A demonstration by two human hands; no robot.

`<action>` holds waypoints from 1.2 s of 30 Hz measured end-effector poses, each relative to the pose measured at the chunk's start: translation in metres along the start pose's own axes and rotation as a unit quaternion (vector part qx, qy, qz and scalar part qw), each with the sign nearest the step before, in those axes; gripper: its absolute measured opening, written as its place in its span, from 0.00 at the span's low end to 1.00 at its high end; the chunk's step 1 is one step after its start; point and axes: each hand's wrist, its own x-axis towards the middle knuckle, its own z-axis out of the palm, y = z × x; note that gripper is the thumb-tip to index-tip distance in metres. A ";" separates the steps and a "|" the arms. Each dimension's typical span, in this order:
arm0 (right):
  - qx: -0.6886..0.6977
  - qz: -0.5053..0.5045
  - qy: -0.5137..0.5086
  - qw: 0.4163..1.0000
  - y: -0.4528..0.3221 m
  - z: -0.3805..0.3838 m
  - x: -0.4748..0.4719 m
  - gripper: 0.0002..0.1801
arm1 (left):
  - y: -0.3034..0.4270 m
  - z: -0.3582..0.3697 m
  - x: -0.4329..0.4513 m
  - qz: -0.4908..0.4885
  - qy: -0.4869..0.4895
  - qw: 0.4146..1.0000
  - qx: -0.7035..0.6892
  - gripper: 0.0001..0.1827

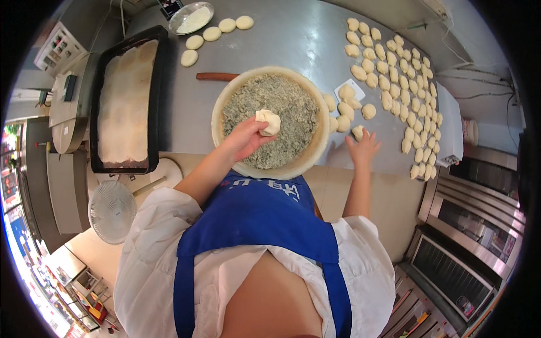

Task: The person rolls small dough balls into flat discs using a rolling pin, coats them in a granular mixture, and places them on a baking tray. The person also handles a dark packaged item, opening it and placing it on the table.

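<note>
My left hand (249,137) holds a pale dough ball (268,122) above a large round basin (217,126) of grey-green crumbly filling (270,97). To the right of the basin, my right hand (364,148) has its fingers spread at a small dough piece (358,132) on the metal table; whether it grips the piece I cannot tell. Several dough balls (345,110) lie between the basin and that hand, some on a white scraper (357,89). Rows of dough pieces (393,75) cover the table's right part. Several flattened round dough pieces (212,34) form a curve at the far left.
A black baking tray (158,101) with a pale lining stands on the left. A wooden rolling pin (216,76) pokes out from behind the basin. Near the table's far edge is a metal bowl (173,23) of white powder. A fan (112,212) stands below the tray, and ovens (473,224) are at right.
</note>
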 end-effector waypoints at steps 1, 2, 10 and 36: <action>0.071 -0.030 0.055 0.996 -0.016 -0.009 0.001 0.27 | 0.005 -0.001 -0.003 -0.010 -0.027 0.998 -0.051 0.24; 0.144 -0.062 0.109 0.982 -0.054 -0.034 0.002 0.26 | 0.012 -0.001 -0.006 -0.017 -0.055 0.993 -0.101 0.24; 0.557 -0.234 -0.018 0.796 -0.243 -0.120 0.000 0.12 | 0.010 0.030 -0.015 0.026 -0.006 1.000 0.003 0.17; 0.703 -0.080 0.059 0.704 -0.299 -0.124 -0.019 0.11 | 0.006 0.029 -0.035 0.208 -0.025 0.977 -0.047 0.19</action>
